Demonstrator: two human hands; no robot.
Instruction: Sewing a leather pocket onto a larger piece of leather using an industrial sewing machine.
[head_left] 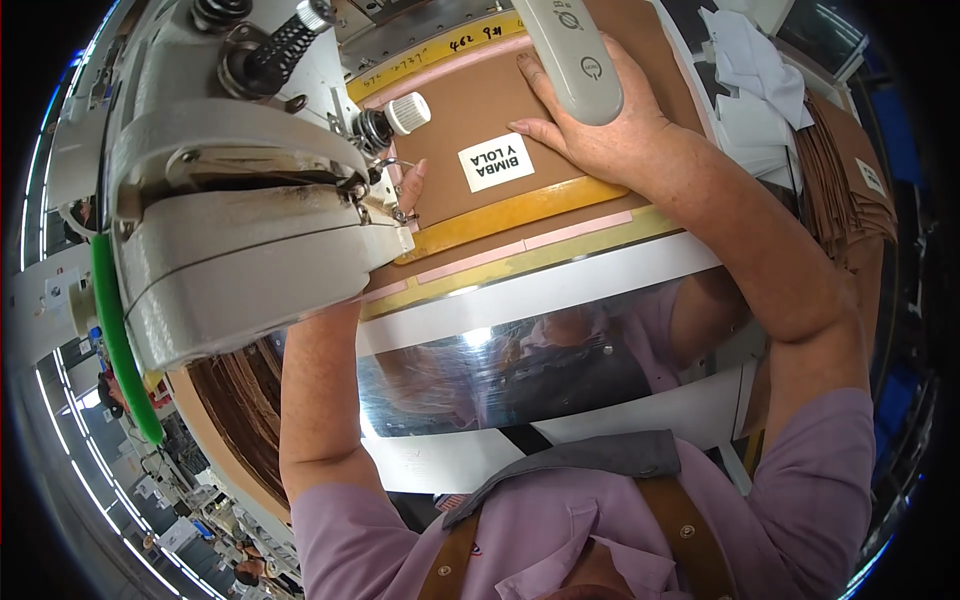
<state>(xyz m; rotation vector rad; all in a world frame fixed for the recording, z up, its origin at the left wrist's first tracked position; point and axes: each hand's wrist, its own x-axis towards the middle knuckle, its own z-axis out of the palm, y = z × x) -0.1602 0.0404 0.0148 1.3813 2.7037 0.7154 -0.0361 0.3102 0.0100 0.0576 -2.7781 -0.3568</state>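
A flat brown panel (pixel 450 130) with a white printed label (pixel 497 163) lies under the head of a sewing machine (pixel 240 260). Yellow strips edge it, one along the far side and a thicker yellow bar (pixel 520 215) along the near side. My right hand (pixel 635 115) rests on the panel's right part, open, fingers stretched out; a grey lamp-like arm (pixel 580 65) covers part of it. Beside the needle area, one stretched finger of my left hand (pixel 413 186) touches the panel. The machine head hides the rest of that hand.
A shiny metal plate (pixel 540 350) and a white surface lie between me and the panel. Stacked brown pieces (pixel 840 180) stand at the right, near white cloth or paper (pixel 755 70). More brown pieces (pixel 235 410) lie at lower left, by a green curved strip (pixel 120 340).
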